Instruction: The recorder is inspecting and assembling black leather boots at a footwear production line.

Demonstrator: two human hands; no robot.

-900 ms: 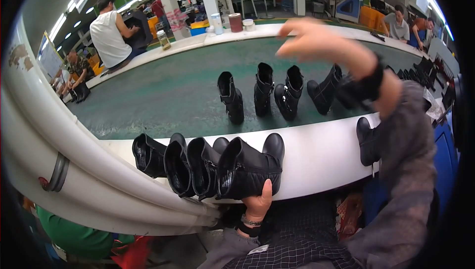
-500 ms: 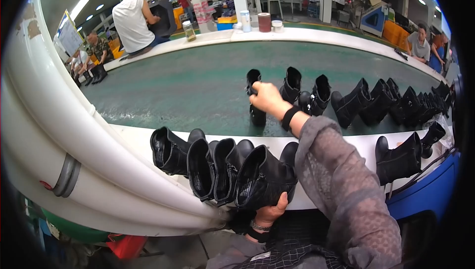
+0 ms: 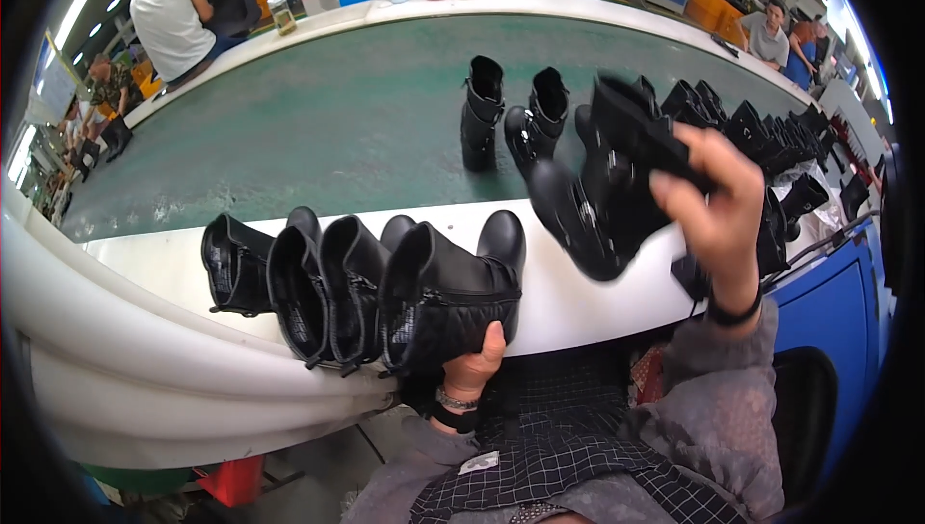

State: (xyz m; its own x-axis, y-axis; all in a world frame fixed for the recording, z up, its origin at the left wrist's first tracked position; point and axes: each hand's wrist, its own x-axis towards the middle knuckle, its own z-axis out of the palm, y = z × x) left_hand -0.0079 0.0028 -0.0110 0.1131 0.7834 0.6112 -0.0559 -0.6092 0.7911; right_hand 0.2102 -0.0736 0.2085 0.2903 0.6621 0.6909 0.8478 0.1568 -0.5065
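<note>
Boot (image 3: 597, 206) hangs lifted in raised right hand (image 3: 713, 201), wrist bent.

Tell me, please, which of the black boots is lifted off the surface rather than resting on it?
The black boot gripped by its shaft in the right hand, toe hanging down-left. The row of boots rests on the white ledge, the nearest steadied by the left hand.

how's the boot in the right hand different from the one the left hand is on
The boot in the right hand is lifted in the air, tilted and motion-blurred; the boot under the left hand rests on the white ledge, sharp, last in a row. The right hand grips its top; the left hand holds the other from below. Both are black ankle boots.
</note>
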